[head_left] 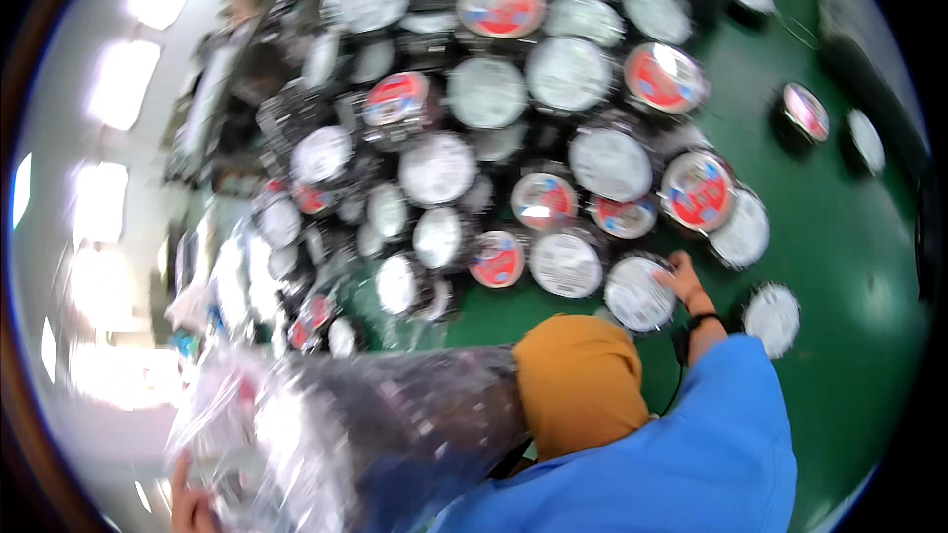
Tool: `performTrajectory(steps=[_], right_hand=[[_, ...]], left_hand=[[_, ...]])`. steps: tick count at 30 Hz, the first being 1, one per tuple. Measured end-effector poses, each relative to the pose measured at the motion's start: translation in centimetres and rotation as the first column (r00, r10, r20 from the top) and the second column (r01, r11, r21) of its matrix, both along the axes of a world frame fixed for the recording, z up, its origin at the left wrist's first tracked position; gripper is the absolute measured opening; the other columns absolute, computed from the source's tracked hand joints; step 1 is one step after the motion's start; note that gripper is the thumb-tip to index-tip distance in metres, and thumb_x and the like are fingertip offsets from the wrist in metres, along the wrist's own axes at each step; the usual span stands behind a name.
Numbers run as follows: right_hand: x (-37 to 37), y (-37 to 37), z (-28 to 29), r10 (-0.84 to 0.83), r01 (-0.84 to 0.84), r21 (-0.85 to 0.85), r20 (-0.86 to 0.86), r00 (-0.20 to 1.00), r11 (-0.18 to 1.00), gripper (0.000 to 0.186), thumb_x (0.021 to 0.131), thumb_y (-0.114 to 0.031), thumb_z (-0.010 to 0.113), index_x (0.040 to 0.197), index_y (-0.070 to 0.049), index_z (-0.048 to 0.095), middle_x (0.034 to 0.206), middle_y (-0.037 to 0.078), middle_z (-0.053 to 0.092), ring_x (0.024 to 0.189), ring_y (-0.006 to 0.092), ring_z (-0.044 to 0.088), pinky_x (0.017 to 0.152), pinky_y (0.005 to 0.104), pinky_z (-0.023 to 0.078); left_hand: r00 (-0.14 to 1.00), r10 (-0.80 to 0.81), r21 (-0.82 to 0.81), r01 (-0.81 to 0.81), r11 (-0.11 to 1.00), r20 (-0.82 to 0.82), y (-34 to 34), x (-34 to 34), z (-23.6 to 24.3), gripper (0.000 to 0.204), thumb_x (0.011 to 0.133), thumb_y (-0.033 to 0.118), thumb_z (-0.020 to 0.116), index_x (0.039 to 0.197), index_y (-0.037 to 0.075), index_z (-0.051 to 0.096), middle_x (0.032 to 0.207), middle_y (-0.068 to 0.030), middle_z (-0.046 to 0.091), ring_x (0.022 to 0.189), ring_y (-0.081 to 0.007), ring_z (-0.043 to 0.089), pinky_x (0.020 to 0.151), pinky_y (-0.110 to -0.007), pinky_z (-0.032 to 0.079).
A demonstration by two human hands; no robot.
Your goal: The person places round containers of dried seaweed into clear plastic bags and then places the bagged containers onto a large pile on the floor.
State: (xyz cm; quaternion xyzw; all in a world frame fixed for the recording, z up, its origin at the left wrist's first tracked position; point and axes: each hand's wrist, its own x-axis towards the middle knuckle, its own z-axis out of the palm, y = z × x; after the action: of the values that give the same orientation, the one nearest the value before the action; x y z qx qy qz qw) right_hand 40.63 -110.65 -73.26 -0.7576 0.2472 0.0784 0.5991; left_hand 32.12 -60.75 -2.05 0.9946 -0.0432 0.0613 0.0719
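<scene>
My right hand (685, 283), with a dark band at the wrist, grips the right edge of a round package (637, 296) with a white printed label. That package lies on the green floor at the near edge of a heap of similar ones. At the lower left, my left hand (194, 508) is partly in view, one finger raised against the edge of a large clear plastic bag (296, 424); its other fingers are curled and partly cut off. The bag lies across the front with dark contents that I cannot make out through the crinkled film.
A heap of round packages (488, 92), some white-labelled, some red, spreads ahead. A few lie apart on the green floor (849, 266), including one white-labelled package (771, 320) right of my hand. A mustard cloth-covered shape (578, 385) sits between bag and blue sleeve (731, 405).
</scene>
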Motion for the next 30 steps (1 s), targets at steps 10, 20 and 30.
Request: performTrajectory(steps=[10,20,30], right_hand=[[5.5,3.5,41.2,-0.301,-0.069,0.443,0.707,0.64,0.894,0.058,0.084,-0.008,0.062,0.135,0.001,0.037,0.13,0.013,0.048,0.117,0.0226,0.048,0.1,0.0343,0.037],[-4.0,21.7,65.0,0.486,-0.657,-0.311,0.869,0.097,0.687,0.086,0.069,-0.013,0.082,0.138,-0.005,0.031,0.128,0.01,0.047,0.12,0.0193,0.045,0.1,0.031,0.035],[-3.2,31.4,75.2,0.776,-0.677,-0.462,-0.039,-0.63,-0.573,0.074,0.07,-0.016,0.079,0.133,-0.001,0.043,0.125,0.016,0.055,0.115,0.0234,0.051,0.098,0.0337,0.039]], left_hand=[[0.973,0.161,-0.13,-0.14,0.982,0.163,-5.2,-2.4,0.6,0.065,0.064,-0.008,0.04,0.126,0.005,0.055,0.106,-0.0137,0.063,0.06,-0.011,0.049,0.057,-0.021,0.038],[0.986,0.035,-0.986,0.165,0.01,0.165,-0.8,-6.4,-2.0,0.072,0.064,-0.011,0.041,0.136,-0.003,0.042,0.117,-0.0097,0.059,0.065,-0.0028,0.051,0.049,-0.017,0.033],[0.949,-0.277,-0.988,0.152,-0.003,0.147,-0.9,-8.4,-3.5,0.059,0.078,-0.008,0.037,0.135,0.001,0.046,0.122,-0.0023,0.056,0.07,0.0025,0.041,0.062,-0.014,0.034]])
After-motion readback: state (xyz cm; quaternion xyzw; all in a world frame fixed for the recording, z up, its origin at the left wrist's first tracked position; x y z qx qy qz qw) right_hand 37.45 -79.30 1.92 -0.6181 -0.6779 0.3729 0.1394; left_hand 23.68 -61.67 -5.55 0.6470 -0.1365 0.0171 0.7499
